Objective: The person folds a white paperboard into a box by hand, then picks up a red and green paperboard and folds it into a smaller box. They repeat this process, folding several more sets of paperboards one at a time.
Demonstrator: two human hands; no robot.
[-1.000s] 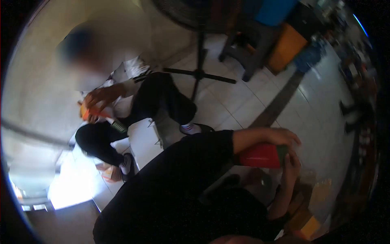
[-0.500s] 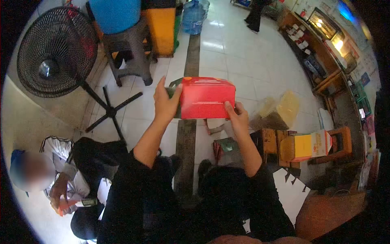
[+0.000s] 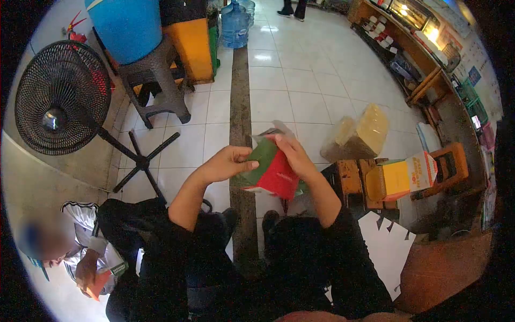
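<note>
White tiled floor [image 3: 322, 91] fills most of the view. Black pedestal fan [image 3: 59, 104] stands far left. A seated person [image 3: 86, 244] is low left, holding something orange. Yellow box [image 3: 399, 180] lies off to your right. Red-and-green carton [image 3: 274, 173] is tilted in mid-air above your knees. Your left hand [image 3: 228, 163] grips its green end and your right hand [image 3: 294, 156] clasps its top edge.

Beyond the red-and-green box [image 3: 273, 173] the tiled floor [image 3: 300, 91] lay open straight ahead, hemmed on the left by a standing fan [image 3: 56, 102] and a stool [image 3: 158, 88] bearing a blue drum [image 3: 126, 27], on the right by a plastic bag [image 3: 358, 134], wooden stools [image 3: 348, 180] and a yellow carton [image 3: 399, 177].
</note>
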